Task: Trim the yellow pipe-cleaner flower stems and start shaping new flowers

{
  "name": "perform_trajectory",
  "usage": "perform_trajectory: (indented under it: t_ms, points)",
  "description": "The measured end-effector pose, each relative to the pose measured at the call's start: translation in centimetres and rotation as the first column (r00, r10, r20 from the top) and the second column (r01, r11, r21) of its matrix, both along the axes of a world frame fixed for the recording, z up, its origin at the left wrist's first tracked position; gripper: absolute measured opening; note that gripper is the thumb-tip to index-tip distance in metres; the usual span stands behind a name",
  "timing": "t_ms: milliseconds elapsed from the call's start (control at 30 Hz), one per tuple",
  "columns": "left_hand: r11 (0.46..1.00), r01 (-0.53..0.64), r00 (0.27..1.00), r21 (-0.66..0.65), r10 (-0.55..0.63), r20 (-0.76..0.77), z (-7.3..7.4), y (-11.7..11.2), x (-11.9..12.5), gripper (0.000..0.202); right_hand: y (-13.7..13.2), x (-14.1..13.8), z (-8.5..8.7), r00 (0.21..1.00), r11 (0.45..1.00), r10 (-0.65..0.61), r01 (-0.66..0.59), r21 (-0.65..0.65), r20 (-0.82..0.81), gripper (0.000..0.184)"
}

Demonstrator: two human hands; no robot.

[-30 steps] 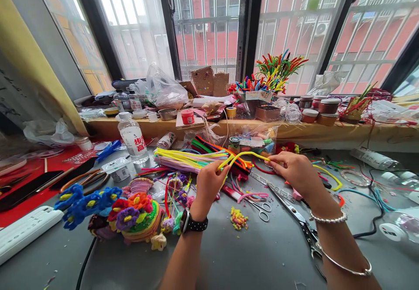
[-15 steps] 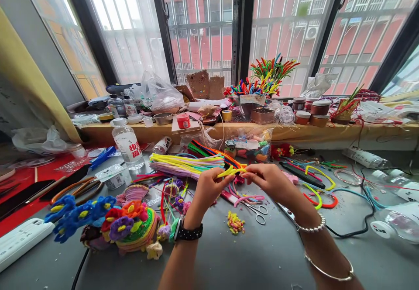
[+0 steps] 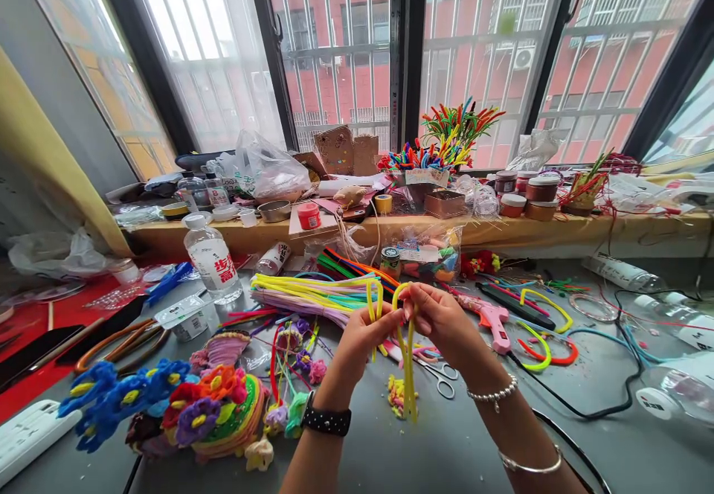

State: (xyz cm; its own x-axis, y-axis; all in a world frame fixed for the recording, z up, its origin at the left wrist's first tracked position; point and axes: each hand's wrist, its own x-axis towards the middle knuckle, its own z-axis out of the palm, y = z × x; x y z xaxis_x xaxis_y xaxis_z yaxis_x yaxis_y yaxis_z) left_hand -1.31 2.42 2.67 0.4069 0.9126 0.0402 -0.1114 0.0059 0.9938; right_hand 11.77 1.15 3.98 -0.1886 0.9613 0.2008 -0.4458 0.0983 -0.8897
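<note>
My left hand (image 3: 360, 338) and my right hand (image 3: 440, 319) meet above the grey table (image 3: 446, 449), each pinching a folded yellow pipe cleaner (image 3: 408, 360). One bend loops up by my left fingers, and the other doubled length hangs down from my right fingers towards a small heap of yellow and pink clippings (image 3: 396, 396). A black watch is on my left wrist and bracelets are on my right. Behind my hands lies a bundle of pipe cleaners (image 3: 312, 291) in yellow, pink and blue.
Small scissors (image 3: 440, 375) lie just past my right hand, a pink glue gun (image 3: 491, 315) further right. Pipe-cleaner flowers (image 3: 195, 405) sit at left with a water bottle (image 3: 212, 256) and a white power strip (image 3: 27, 438). The window sill (image 3: 558, 230) holds jars and pots.
My hands have come together from spread apart. The yellow pipe cleaner, stretched between them before, is now folded double and hangs down. The view has shifted slightly.
</note>
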Motion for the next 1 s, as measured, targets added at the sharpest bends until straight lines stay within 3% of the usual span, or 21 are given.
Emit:
perform_trajectory:
  t_ms: [200,633,1000]
  points:
    - [1.0,-0.011,1.0,-0.002,0.011,0.028,0.1,-0.2,0.3,0.031,0.1,0.4,0.0,0.995,0.998,-0.027,0.021,-0.062,-0.095,0.018]
    - [0.998,0.027,0.991,-0.064,-0.035,-0.127,-0.4,0.4,-0.2,0.036,0.7,0.9,-0.2,0.992,0.992,-0.12,0.117,-0.056,-0.05,0.021]
    - [0.974,0.213,0.96,-0.082,-0.224,-0.166,-0.2,0.0,-0.5,0.03,1.2,0.4,-1.0,0.989,0.989,-0.099,0.086,-0.117,-0.111,0.018]
